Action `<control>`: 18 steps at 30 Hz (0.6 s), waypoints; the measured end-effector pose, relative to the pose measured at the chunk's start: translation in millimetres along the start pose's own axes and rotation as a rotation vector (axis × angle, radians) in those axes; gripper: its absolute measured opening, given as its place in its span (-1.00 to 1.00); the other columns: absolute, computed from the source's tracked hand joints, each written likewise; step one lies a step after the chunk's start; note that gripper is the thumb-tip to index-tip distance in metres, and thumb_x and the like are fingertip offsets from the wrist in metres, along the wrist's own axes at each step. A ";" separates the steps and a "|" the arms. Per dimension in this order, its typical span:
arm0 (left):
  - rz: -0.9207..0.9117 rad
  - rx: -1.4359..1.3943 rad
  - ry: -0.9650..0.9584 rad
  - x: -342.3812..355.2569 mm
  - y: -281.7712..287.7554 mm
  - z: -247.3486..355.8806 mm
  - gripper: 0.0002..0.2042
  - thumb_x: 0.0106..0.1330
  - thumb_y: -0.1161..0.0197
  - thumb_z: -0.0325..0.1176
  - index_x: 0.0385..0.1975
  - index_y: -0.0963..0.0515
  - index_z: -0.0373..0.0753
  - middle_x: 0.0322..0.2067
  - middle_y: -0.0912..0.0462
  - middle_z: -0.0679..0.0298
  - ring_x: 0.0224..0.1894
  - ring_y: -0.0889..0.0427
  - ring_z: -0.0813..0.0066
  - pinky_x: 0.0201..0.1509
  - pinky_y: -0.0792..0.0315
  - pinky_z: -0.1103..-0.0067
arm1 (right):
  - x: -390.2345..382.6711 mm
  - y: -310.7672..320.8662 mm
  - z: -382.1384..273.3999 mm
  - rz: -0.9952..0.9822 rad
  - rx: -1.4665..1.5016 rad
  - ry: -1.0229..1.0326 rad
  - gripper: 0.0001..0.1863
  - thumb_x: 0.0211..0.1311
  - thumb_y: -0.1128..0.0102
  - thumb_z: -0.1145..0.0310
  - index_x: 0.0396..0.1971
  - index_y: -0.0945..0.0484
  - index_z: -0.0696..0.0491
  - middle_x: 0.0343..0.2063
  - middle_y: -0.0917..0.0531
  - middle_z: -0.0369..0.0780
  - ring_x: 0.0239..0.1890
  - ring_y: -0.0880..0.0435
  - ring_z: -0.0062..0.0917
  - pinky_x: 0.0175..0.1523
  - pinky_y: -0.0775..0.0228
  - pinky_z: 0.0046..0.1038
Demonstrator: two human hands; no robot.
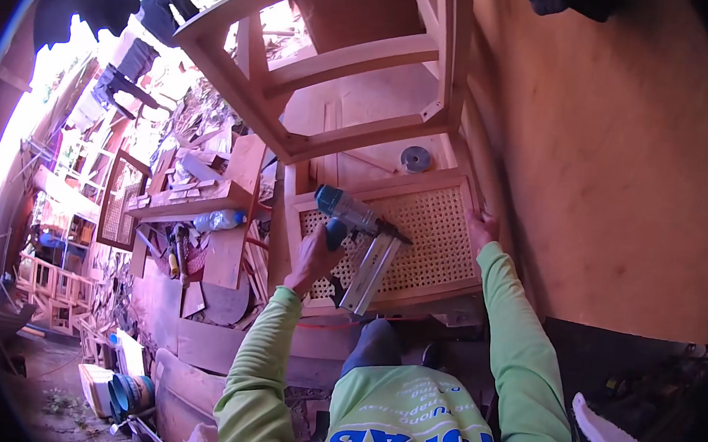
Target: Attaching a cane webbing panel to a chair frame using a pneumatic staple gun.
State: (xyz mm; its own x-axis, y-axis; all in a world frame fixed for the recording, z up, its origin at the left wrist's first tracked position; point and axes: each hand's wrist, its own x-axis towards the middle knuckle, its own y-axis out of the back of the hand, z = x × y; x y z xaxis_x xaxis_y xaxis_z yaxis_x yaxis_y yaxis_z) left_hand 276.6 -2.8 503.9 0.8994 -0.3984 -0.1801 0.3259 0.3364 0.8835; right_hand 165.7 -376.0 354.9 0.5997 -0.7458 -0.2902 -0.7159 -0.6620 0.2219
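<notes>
A pneumatic nail gun (353, 213) with a teal cap and a long grey magazine is held in my left hand (312, 261), whose fingers wrap its dark handle. It lies over a wooden frame panel (422, 303) filled with woven cane (432, 234). Some of the weave is covered by the tool. My right hand (482, 229) grips the panel's right edge, with part of the fingers hidden by the wood. Beyond the panel stands a bare wooden chair frame (360, 148), its rails and legs rising toward the top of the view.
A grey metal disc (415, 159) rests on the worktop behind the panel. To the left, offcuts and a plastic bottle (219, 220) crowd a wooden stand (235, 199). Another cane panel (123, 199) leans farther left. A large plywood sheet (624, 176) fills the right side.
</notes>
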 end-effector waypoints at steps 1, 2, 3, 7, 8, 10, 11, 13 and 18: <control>0.036 0.002 -0.101 -2.9 4.9 4.8 -0.50 0.10 -0.47 -0.22 -0.02 -0.44 -0.30 -0.38 -0.70 -0.12 -0.31 -0.71 -0.17 -0.21 -0.52 0.06 | 0.4 0.6 -0.1 -0.042 0.044 0.068 -0.48 0.24 -0.40 0.05 0.03 -0.73 0.15 -0.29 -0.82 -0.09 -0.25 -0.77 -0.45 -0.08 -0.55 -0.34; 0.025 -0.097 -0.072 -8.3 9.1 12.6 -0.50 0.11 -0.48 -0.22 -0.04 -0.44 -0.31 -0.40 -0.69 -0.07 -0.37 -0.72 -0.05 -0.28 -0.54 0.14 | -0.6 0.6 0.0 0.014 0.010 0.068 -0.46 0.22 -0.41 0.01 0.04 -0.73 0.11 -0.29 -0.82 -0.07 -0.23 -0.80 -0.42 -0.08 -0.57 -0.33; 0.001 -0.200 -0.043 -14.2 15.5 22.5 -0.50 0.11 -0.48 -0.21 -0.05 -0.44 -0.32 -0.41 -0.67 -0.02 -0.42 -0.72 0.08 -0.36 -0.55 0.22 | -0.1 2.7 -1.3 0.003 -0.014 0.074 -0.47 0.20 -0.42 0.00 0.03 -0.75 0.07 -0.28 -0.82 -0.06 -0.21 -0.81 -0.38 -0.06 -0.57 -0.30; -0.321 -0.791 -0.043 -40.9 52.1 71.6 -0.68 0.30 -0.44 -0.41 -0.05 -0.49 -0.33 -0.42 -0.61 0.33 -0.53 -0.65 0.55 -0.47 -0.56 0.56 | -2.5 1.7 -4.3 0.036 -0.128 0.068 -0.43 0.16 -0.42 0.04 0.04 -0.72 0.17 -0.25 -0.82 -0.02 -0.17 -0.82 -0.37 -0.08 -0.59 -0.32; -0.318 -0.753 0.009 -43.0 58.2 86.0 -0.68 0.30 -0.44 -0.41 -0.05 -0.49 -0.33 -0.42 -0.61 0.33 -0.53 -0.65 0.55 -0.47 -0.56 0.56 | -0.5 0.3 -4.7 0.058 -0.164 0.074 -0.44 0.16 -0.42 0.05 0.04 -0.73 0.16 -0.27 -0.82 -0.01 -0.17 -0.82 -0.35 -0.08 -0.59 -0.31; -0.189 -0.605 -0.078 -46.2 68.7 110.2 -0.67 0.32 -0.44 -0.36 -0.04 -0.48 -0.34 -0.43 -0.61 0.33 -0.53 -0.66 0.53 -0.49 -0.54 0.56 | 3.0 -2.9 -2.1 0.045 -0.123 0.122 -0.40 0.14 -0.41 -0.01 0.06 -0.73 0.12 -0.29 -0.82 0.00 -0.17 -0.83 -0.31 -0.05 -0.61 -0.28; -0.172 -0.472 -0.123 -45.3 71.9 121.2 -0.68 0.36 -0.41 -0.33 -0.04 -0.47 -0.32 -0.44 -0.61 0.32 -0.52 -0.69 0.52 -0.49 -0.54 0.58 | 6.4 -6.5 -1.2 0.058 -0.180 0.078 -0.38 0.12 -0.41 -0.05 0.06 -0.73 0.10 -0.29 -0.82 0.00 -0.16 -0.83 -0.29 -0.03 -0.61 -0.26; -0.171 -0.409 -0.148 -47.5 68.9 139.9 -0.72 0.40 -0.37 -0.33 -0.06 -0.47 -0.31 -0.45 -0.61 0.31 -0.49 -0.72 0.51 -0.49 -0.54 0.57 | 10.2 -9.6 2.9 0.134 -0.327 -0.008 -0.32 0.07 -0.43 -0.14 0.08 -0.73 0.06 -0.24 -0.82 0.00 -0.11 -0.83 -0.24 0.04 -0.62 -0.23; -0.224 -0.509 -0.280 -44.7 50.3 171.6 -0.47 0.32 -0.39 -0.46 0.20 -0.24 -0.25 -0.36 -0.60 0.16 -0.42 -0.76 0.41 -0.46 -0.62 0.42 | 6.9 -7.6 -2.6 0.097 -0.264 -0.022 -0.30 0.06 -0.46 -0.15 0.10 -0.72 0.05 -0.13 -0.79 0.05 -0.02 -0.80 -0.19 0.16 -0.59 -0.25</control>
State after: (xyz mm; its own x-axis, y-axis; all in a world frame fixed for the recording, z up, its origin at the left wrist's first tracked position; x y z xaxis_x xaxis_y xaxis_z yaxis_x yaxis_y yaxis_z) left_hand 202.8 -114.5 630.6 0.7048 -0.6921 -0.1559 0.6582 0.5559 0.5077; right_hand 176.3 -376.4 353.7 0.5231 -0.8068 -0.2749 -0.6499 -0.5862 0.4837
